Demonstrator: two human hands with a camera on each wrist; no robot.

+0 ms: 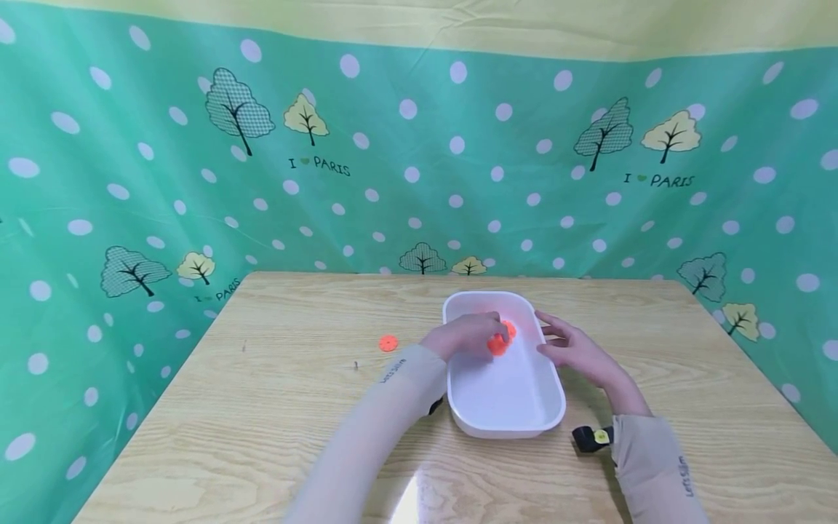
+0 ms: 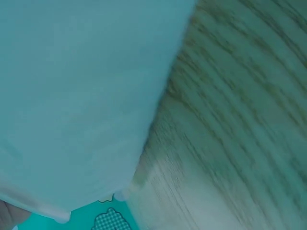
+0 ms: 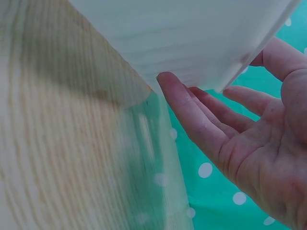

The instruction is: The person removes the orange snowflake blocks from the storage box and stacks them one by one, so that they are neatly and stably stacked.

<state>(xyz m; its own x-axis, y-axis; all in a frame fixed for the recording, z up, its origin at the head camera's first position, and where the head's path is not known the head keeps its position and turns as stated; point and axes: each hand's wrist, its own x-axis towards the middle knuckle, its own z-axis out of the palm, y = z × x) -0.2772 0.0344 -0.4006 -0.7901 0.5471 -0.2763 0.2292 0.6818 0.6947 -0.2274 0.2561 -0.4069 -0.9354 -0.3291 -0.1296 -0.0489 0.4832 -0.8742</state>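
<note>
A white plastic tub (image 1: 507,400) stands lengthwise on the wooden table. My left hand (image 1: 468,335) reaches over its left rim, fingers curled down around an orange disc (image 1: 497,346); more orange shows just behind the fingertips. Another flat orange disc (image 1: 388,343) lies on the table left of the tub. My right hand (image 1: 579,353) touches the tub's right side, fingers fairly straight along the outer wall (image 3: 192,43), as the right wrist view shows. The left wrist view is mostly filled by the tub's outer wall (image 2: 81,96), with little of the hand showing.
The wooden table (image 1: 275,407) extends around the tub. A tiny dark mark or bit (image 1: 356,364) is on it at the left. Behind stands a green dotted curtain (image 1: 393,182). A black wrist device (image 1: 592,439) sits by the right sleeve.
</note>
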